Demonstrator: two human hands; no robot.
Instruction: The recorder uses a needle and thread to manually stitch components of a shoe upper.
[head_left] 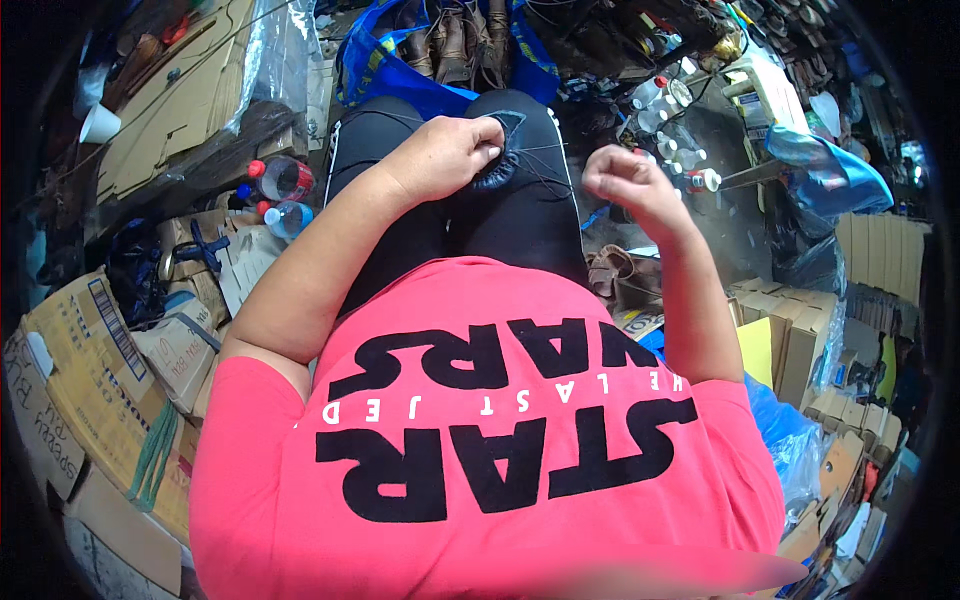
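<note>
My left hand point(462, 157) is above my right thigh, its thumb and fingers pinched on a small dark piece point(492, 177) with a ridged, gathered-looking edge. The fingers hide part of it, and its kind is unclear. A grey-blue pointed part point(512, 124) shows just beyond the fingertips. Loose black thread point(545, 165) trails from there over my black trousers. My right hand point(632, 187) is raised to the right of my knees, apart from the piece, with fingers curled together. Whatever they pinch is too small or hidden to make out.
Past my knees stands a blue bag point(372, 62) holding brown leather shoes point(455, 45). Plastic bottles lie on both sides, including a red-capped bottle point(283, 180). Cardboard boxes point(95, 345) crowd the left. A brown shoe point(615, 275) and stacked cartons point(785, 320) are on the right.
</note>
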